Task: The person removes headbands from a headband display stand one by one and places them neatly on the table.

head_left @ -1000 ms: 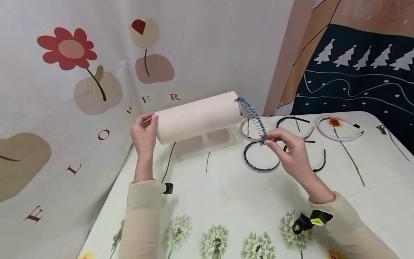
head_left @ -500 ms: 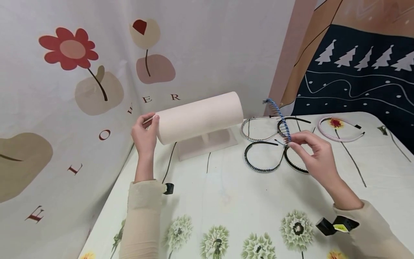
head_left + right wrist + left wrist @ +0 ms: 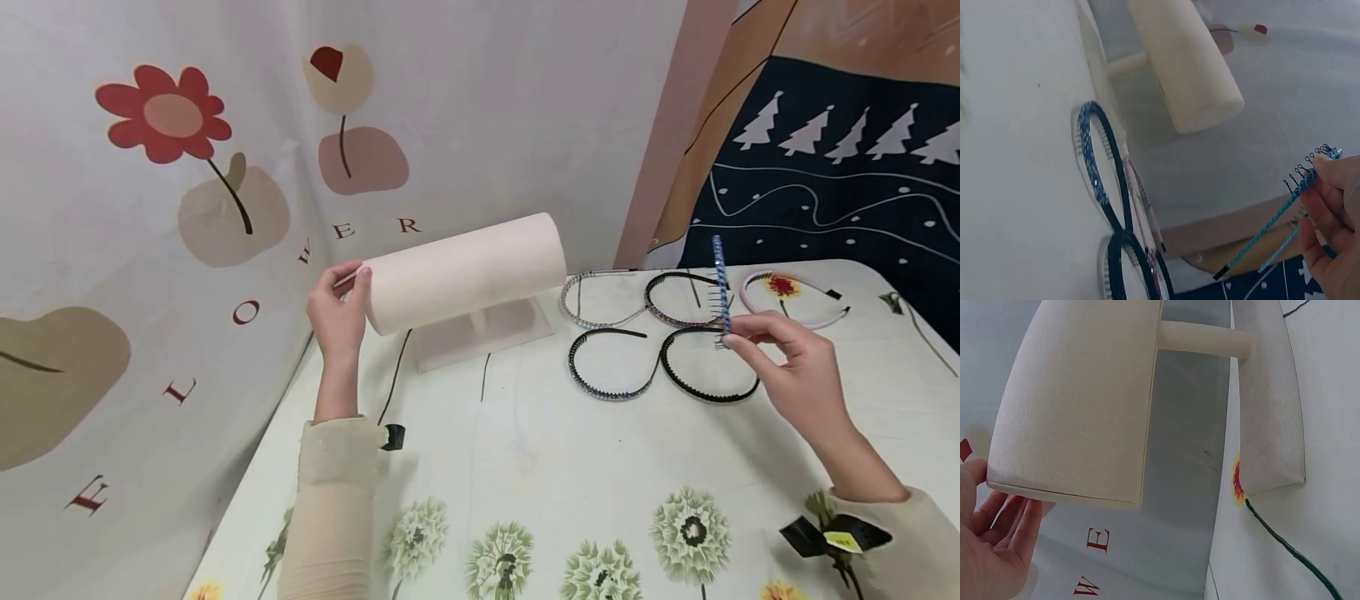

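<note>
In the head view my left hand (image 3: 337, 312) holds the left end of a padded, off-white cylindrical headband display stand (image 3: 465, 271). The left wrist view shows the thumb on the side of the padded roll (image 3: 1079, 412) and the fingers at its end face. My right hand (image 3: 795, 367) pinches a blue beaded headband (image 3: 720, 275) by its lower part, raised over the table. Seen from the right wrist, thin wire teeth line this headband (image 3: 1266, 228), and its two arms point away from the fingers.
Right of the stand lie a silver headband (image 3: 588, 323), a black headband (image 3: 712, 400), a beaded dark headband (image 3: 611, 396), another dark headband (image 3: 686, 323) and a pink headband (image 3: 757, 312). A printed curtain (image 3: 487, 108) hangs behind the flower-patterned tablecloth (image 3: 525, 467).
My right hand has carried the blue headband rightward, away from the roll's right end. The headband has turned, now nearly edge-on to the head camera. My left hand stays on the stand.
</note>
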`<action>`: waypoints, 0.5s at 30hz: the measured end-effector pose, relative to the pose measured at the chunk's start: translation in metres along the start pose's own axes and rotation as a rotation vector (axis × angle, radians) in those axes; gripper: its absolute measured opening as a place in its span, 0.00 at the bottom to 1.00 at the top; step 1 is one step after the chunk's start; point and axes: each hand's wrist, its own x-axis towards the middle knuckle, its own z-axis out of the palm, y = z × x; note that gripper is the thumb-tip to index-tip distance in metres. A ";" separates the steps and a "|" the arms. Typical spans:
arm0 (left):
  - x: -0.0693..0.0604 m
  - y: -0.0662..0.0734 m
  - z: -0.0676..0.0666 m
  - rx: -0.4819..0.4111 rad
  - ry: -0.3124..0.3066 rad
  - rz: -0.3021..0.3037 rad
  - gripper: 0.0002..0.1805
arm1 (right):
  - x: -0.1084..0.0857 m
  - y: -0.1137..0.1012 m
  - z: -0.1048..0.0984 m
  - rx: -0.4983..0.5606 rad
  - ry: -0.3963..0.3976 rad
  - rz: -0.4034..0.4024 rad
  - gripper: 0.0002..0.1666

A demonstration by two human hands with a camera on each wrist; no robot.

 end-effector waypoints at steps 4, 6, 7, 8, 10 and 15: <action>0.000 0.000 0.000 -0.006 -0.003 0.000 0.21 | -0.003 0.007 -0.013 -0.061 -0.007 0.055 0.09; 0.000 0.000 0.000 -0.010 -0.006 -0.001 0.21 | -0.004 0.012 -0.019 -0.095 -0.014 0.082 0.09; 0.000 0.000 0.000 -0.011 -0.006 -0.001 0.21 | -0.005 0.014 -0.021 -0.113 -0.018 0.097 0.10; 0.000 0.000 -0.001 -0.012 -0.007 -0.002 0.21 | -0.005 0.017 -0.024 -0.129 -0.023 0.110 0.11; 0.000 0.000 0.000 -0.011 -0.006 0.003 0.21 | -0.007 0.023 -0.030 -0.173 -0.039 0.130 0.12; 0.000 0.000 0.000 -0.009 0.002 0.019 0.20 | -0.009 0.036 -0.043 -0.297 -0.108 0.195 0.14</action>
